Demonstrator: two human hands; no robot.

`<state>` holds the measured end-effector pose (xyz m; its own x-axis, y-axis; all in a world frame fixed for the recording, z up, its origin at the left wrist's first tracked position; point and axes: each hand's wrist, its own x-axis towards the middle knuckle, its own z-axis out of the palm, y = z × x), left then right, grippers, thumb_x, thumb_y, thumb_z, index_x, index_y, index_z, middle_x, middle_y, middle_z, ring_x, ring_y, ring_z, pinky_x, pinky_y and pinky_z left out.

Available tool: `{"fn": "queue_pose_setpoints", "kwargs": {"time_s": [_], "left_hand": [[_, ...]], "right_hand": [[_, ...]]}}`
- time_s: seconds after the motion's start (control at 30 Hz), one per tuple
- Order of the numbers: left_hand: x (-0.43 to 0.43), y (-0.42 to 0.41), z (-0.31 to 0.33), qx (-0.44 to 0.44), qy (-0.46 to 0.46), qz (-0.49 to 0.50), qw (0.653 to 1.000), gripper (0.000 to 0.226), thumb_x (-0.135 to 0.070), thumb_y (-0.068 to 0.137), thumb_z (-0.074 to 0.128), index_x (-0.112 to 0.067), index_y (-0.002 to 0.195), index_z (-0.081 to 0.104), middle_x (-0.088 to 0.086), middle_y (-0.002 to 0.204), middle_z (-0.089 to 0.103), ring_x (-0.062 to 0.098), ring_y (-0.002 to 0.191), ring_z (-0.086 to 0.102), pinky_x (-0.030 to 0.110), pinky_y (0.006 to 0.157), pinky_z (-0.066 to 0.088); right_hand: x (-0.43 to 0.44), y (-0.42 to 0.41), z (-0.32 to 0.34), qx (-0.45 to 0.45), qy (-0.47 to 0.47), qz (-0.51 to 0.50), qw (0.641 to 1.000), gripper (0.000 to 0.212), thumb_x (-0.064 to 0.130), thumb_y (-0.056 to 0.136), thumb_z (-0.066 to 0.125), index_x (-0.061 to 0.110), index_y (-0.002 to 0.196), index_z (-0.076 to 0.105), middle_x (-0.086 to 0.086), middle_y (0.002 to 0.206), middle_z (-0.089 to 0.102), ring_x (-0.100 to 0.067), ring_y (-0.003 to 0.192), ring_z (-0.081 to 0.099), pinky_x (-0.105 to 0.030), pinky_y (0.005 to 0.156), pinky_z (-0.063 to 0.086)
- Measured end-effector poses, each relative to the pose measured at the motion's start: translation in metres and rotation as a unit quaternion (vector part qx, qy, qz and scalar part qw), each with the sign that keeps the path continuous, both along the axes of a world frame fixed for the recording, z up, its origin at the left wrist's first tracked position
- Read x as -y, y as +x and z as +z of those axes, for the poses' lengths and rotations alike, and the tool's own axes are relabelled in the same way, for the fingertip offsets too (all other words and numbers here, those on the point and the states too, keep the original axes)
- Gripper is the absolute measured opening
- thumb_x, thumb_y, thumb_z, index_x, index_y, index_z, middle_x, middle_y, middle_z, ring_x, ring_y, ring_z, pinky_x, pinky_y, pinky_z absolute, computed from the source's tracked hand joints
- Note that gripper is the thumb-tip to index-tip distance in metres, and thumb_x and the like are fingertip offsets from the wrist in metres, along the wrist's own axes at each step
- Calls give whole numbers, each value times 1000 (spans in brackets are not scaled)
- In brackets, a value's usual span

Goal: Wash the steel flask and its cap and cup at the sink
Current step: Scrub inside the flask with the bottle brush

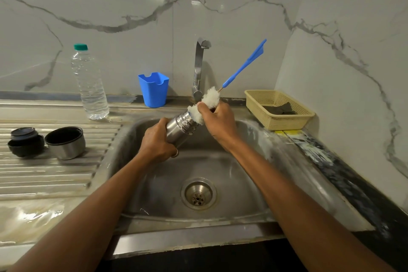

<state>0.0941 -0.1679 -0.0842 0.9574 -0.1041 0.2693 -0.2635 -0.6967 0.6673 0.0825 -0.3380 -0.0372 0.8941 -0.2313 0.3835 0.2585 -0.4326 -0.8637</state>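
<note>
A: Where's the flask?
B: The steel flask (181,130) is held tilted above the sink (247,161), with its mouth pointing far and right. The left hand (157,142) is on its lower body, fingers curled round it.

A: And the other hand?
B: The right hand (217,120) is closed round the white bristles of the bottle brush (212,96) at the flask's mouth. The blue handle slants up to the far right.

A: Arms?
B: Both forearms reach in from the near edge and converge over the basin.

A: Cap and cup?
B: They're on the drainboard (55,172) at left. The cup (66,143) has its mouth up, and the cap (25,141) is just beside it.
</note>
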Motion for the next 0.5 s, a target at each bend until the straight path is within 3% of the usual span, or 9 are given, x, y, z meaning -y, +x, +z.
{"fn": "queue_pose_setpoints", "kwargs": {"time_s": [0.13,0.37,0.5], "left_hand": [[-1,0,-1,-3,-3,3,1000,74,-2,58,88,-15,123,54,1,103,58,21,94,57,30,75,44],[0,0,0,-10,-7,2,1000,76,-2,58,89,-15,124,53,0,102,56,19,92,55,26,72,42],[0,0,0,-15,-15,4,1000,72,-2,59,89,-15,120,53,1,103,58,18,91,55,21,65,40]], "right_hand": [[-3,1,-6,4,0,8,1000,32,31,95,63,2,80,66,-8,69,67,-15,65,62,-34,62,50],[-4,3,-12,16,7,27,999,26,33,98,62,9,88,67,7,68,62,0,59,58,-16,56,43],[-8,2,-16,22,18,36,999,20,34,97,65,14,95,64,4,82,66,-7,73,62,-22,64,53]]}}
